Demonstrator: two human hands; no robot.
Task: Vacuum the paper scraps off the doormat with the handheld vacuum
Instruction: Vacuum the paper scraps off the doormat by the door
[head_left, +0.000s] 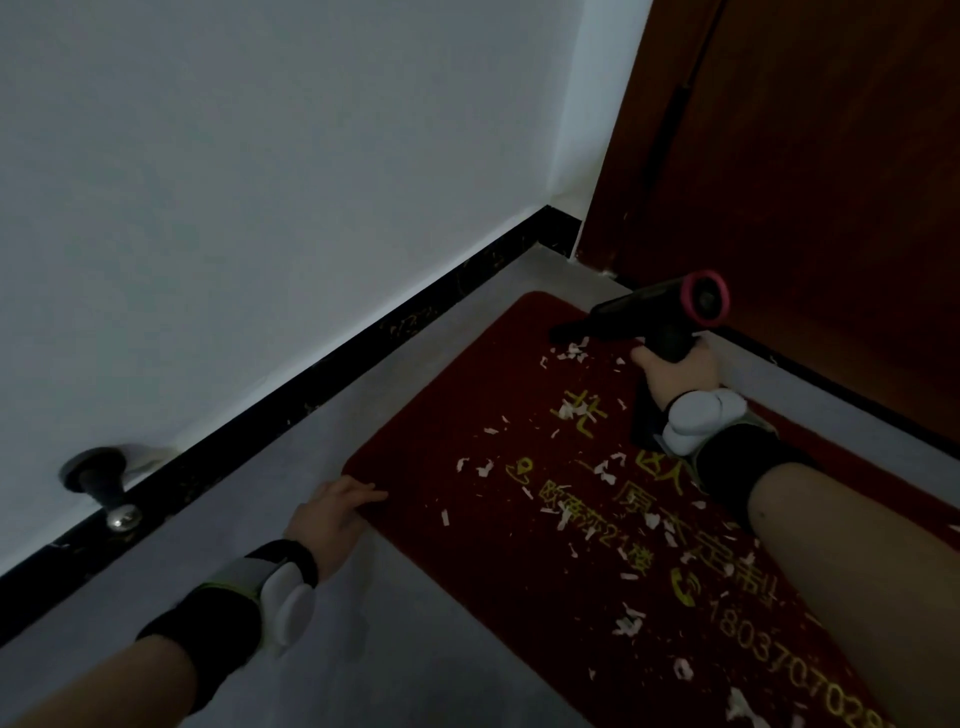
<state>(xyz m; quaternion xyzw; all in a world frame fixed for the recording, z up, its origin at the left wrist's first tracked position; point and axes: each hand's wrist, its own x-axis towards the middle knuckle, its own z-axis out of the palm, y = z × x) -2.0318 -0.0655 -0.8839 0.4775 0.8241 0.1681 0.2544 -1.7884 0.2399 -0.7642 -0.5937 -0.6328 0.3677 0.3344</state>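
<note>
Our right hand (675, 364) curls around the vacuum (660, 312) handle, its nozzle touching paper scraps (574, 351) at the doormat's (467, 415) far end. Our left hand (332, 514) presses relaxed fingers on the doormat's left corner.

White wall (249, 182) fills upper left, black skirting board (322, 379) running along its foot down to grey floor (322, 597). Dark doorstop (101, 486) with shiny metal tip sticks out of the wall just above the skirting, far left. Brown wooden door (805, 171) stands right of the wall corner.
</note>
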